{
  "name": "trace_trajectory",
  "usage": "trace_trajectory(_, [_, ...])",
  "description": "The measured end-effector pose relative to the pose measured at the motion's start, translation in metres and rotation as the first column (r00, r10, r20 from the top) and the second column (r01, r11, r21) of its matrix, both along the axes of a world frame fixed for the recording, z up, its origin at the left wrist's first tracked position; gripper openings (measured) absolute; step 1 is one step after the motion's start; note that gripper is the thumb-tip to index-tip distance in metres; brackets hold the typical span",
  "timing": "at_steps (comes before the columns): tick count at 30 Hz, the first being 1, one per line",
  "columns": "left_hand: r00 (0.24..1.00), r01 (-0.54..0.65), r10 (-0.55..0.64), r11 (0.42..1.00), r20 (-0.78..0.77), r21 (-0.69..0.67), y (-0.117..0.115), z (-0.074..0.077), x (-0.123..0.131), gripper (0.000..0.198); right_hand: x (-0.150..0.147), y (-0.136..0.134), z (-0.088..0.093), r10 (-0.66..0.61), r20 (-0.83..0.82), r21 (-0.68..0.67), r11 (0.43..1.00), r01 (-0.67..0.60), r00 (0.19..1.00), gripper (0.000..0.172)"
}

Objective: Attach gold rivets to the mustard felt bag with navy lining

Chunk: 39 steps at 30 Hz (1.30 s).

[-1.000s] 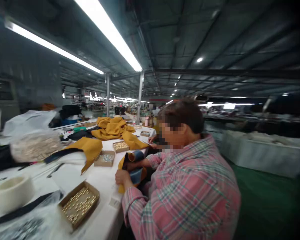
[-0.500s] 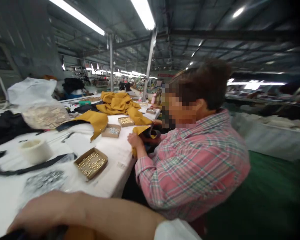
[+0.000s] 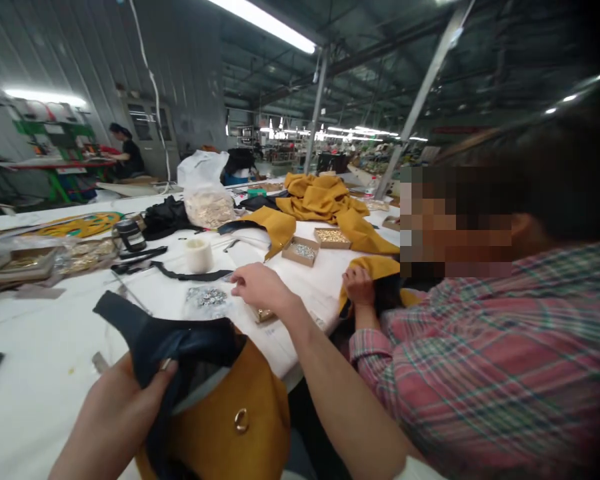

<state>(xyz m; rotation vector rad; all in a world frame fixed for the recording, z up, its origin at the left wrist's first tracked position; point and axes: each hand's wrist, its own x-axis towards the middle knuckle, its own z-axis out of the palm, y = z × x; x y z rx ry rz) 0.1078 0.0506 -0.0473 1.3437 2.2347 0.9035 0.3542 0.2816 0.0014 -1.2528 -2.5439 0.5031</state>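
Fluorescent tube (image 3: 265,23) overhead, hall dim beyond. White table (image 3: 30,373) bright, mild glare. My left hand (image 3: 115,420) and mustard bag (image 3: 215,413) soft, too close. Right edge smeared, corners dark, posts (image 3: 316,107) bowed by wide lens.

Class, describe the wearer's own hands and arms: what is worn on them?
The left hand and right hand are ungloved, with no watch showing. The right forearm is uncovered up to a white sleeve at the bottom edge.

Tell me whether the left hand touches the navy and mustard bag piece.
Touching. Head view: the left hand grips the bag piece, thumb pressed on its navy edge.
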Motion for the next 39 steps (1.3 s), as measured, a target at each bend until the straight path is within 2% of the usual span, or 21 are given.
trace_trajectory(3, [0.946,0.004,0.008,0.999,0.325,-0.038,-0.013,0.005,0.011,0.054,-0.019,0.022,-0.008,0.049,0.058,0.005,0.999,-0.050,0.997,0.034])
trace_trajectory(6, [0.888,-0.048,0.054,0.999,0.456,-0.027,-0.025,-0.002,0.014,0.062,-0.053,0.042,-0.025,0.107,0.143,-0.048,0.994,-0.101,0.984,0.034])
trace_trajectory(9, [0.865,-0.066,0.069,0.998,0.497,-0.024,-0.030,-0.008,0.009,0.062,-0.086,0.052,-0.048,0.132,0.223,-0.100,0.989,-0.112,0.966,0.015])
trace_trajectory(12, [0.826,-0.062,0.056,0.998,0.560,-0.010,-0.035,0.000,0.005,0.057,-0.105,0.051,-0.068,0.097,0.243,-0.079,0.994,-0.080,0.965,0.031])
trace_trajectory(15, [0.807,-0.113,0.098,0.993,0.582,-0.010,-0.039,0.017,0.009,0.053,-0.110,0.050,-0.079,0.084,0.233,-0.056,0.996,-0.073,0.969,0.028])
trace_trajectory(17, [0.835,-0.129,0.103,0.992,0.540,0.011,-0.038,0.025,0.012,0.055,-0.111,0.051,-0.083,0.086,0.217,-0.042,0.996,-0.078,0.972,0.025])
trace_trajectory(19, [0.895,-0.122,0.091,0.992,0.437,0.043,-0.035,0.027,0.014,0.058,-0.111,0.052,-0.085,0.077,0.193,-0.017,0.997,-0.076,0.978,0.028])
trace_trajectory(21, [0.925,-0.118,0.090,0.992,0.369,0.053,-0.033,0.025,0.015,0.060,-0.111,0.050,-0.083,0.070,0.175,0.000,0.997,-0.071,0.982,0.031])
trace_trajectory(23, [0.917,-0.088,0.065,0.995,0.393,0.040,-0.032,0.022,0.016,0.063,-0.110,0.046,-0.077,0.066,0.167,0.001,0.998,-0.067,0.984,0.029])
trace_trajectory(25, [0.890,-0.051,0.027,0.998,0.455,0.040,-0.033,0.020,0.016,0.066,-0.106,0.041,-0.066,0.059,0.158,0.001,0.998,-0.060,0.986,0.022])
trace_trajectory(27, [0.893,-0.068,0.035,0.996,0.449,0.057,-0.033,0.019,0.015,0.064,-0.096,0.032,-0.048,0.039,0.134,0.019,0.999,-0.042,0.990,0.018])
trace_trajectory(29, [0.923,-0.116,0.079,0.990,0.376,0.075,-0.032,0.022,0.016,0.057,-0.080,0.017,-0.025,0.007,0.098,0.061,0.998,-0.013,0.995,0.021])
trace_trajectory(32, [0.980,-0.122,0.106,0.989,0.167,0.087,-0.026,0.030,0.021,0.046,-0.049,-0.023,0.012,0.000,-0.024,0.107,0.994,0.003,1.000,0.022])
trace_trajectory(34, [0.993,-0.119,0.118,0.986,0.015,0.115,-0.019,0.034,0.027,0.041,-0.032,-0.055,0.025,0.113,-0.110,-0.017,0.993,-0.116,0.987,0.020])
trace_trajectory(35, [0.989,-0.126,0.134,0.983,-0.056,0.130,-0.016,0.036,0.031,0.041,-0.027,-0.071,0.026,0.203,-0.119,-0.106,0.971,-0.216,0.972,0.022])
trace_trajectory(37, [0.970,-0.153,0.176,0.978,-0.169,0.145,-0.011,0.037,0.038,0.040,-0.027,-0.098,0.014,0.381,-0.069,-0.220,0.896,-0.387,0.922,0.034])
trace_trajectory(39, [0.947,-0.176,0.209,0.973,-0.244,0.151,-0.012,0.038,0.044,0.036,-0.037,-0.116,-0.011,0.466,0.066,-0.198,0.873,-0.446,0.882,0.034])
